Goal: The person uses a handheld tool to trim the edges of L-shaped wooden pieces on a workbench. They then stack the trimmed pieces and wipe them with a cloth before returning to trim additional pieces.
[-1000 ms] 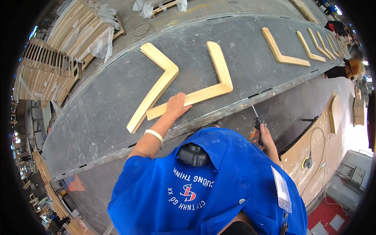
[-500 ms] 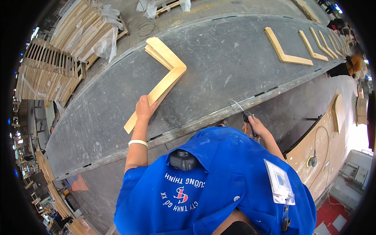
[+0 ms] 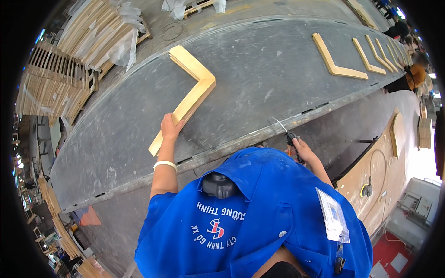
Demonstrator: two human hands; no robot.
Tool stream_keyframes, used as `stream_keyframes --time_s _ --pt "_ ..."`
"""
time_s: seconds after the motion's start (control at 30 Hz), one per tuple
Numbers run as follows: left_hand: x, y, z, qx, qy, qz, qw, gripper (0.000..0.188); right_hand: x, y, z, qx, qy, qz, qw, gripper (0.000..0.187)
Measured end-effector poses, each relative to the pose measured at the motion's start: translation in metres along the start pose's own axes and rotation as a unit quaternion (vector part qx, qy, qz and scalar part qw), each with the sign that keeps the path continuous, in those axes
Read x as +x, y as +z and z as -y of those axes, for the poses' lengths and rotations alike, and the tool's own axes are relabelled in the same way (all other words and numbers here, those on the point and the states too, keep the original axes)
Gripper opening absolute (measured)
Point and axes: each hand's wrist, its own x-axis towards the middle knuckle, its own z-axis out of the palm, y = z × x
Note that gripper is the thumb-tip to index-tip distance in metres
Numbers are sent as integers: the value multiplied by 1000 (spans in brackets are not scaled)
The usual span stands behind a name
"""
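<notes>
My left hand (image 3: 170, 128) is wrapped round the near arm of a small stack of L-shaped wooden pieces (image 3: 198, 88). The stack lies on the grey tabletop (image 3: 259, 74), its corner pointing right and its far ends nearly lined up. My right hand (image 3: 302, 149) is closed on a black air blow gun (image 3: 291, 138) beside the table's near edge. From the gun a thin, pale, bent nozzle reaches up over that edge. A dark coiled hose shows below the hand. My left wrist wears a pale band (image 3: 165, 164).
More L-shaped wooden pieces (image 3: 334, 67) lie in a row toward the table's right end, where a person in orange (image 3: 417, 74) stands. Stacked wooden parts (image 3: 55, 81) stand beyond the left side. A wooden panel (image 3: 371, 185) with a yellow-and-black round tool (image 3: 366, 189) is at right.
The stacked pieces' far ends, fanned apart before, now sit closer together, and the corner has shifted slightly left. My right hand keeps hold of the air blow gun, almost unmoved.
</notes>
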Motion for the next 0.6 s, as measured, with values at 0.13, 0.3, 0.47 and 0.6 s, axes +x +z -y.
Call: stream_keyframes --time_s 0.13,0.3,0.47,0.6 --pt "4 -6 1 -3 -7 27 1000 54 -2 0 -5 0 -10 -1 1000 49" --pt "26 -8 -36 74 19 45 996 53 6 0 -8 -23 -32 25 999 47" --pt "54 3 -66 102 -91 144 980 54 14 1 2 -59 -84 30 994 48" --pt "53 2 -66 94 -114 141 979 53 7 4 7 -53 -71 20 996 45"
